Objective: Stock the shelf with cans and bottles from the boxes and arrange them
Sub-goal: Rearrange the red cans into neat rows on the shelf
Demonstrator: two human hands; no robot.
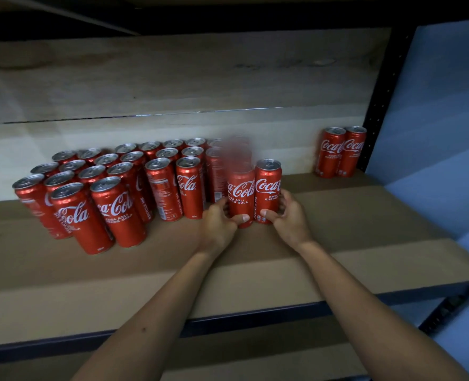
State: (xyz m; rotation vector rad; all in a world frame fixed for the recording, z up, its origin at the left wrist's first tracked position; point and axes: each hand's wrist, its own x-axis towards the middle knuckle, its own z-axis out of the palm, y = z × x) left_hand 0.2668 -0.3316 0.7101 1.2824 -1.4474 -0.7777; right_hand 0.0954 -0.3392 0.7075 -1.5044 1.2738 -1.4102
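Can (240, 198) gripped by left hand (221, 225): red, white script logo, silver top blurred. Can (267, 191) in right hand (289, 215): same red, white lettering, silver lid. Shelf board (365, 215) under hands: tan-brown. Panel (434, 105) right of right hand: blue.

Rising along the right side: blue wall (442, 105), plain and matte, lying in shade near the top and catching paler light lower down. Running up just beside its left edge: black perforated upright (379, 100), narrow, showing a column of small holes. Spreading across the back, left of that upright: pale wood-grain panel (173, 78), glowing brighter toward the bottom and fading to brown higher up. Crossing this panel from side to side: thin dark seam (90, 120), glinting toward the right. Hanging over everything at the top: dark shadowed underside (228, 15), showing no detail.
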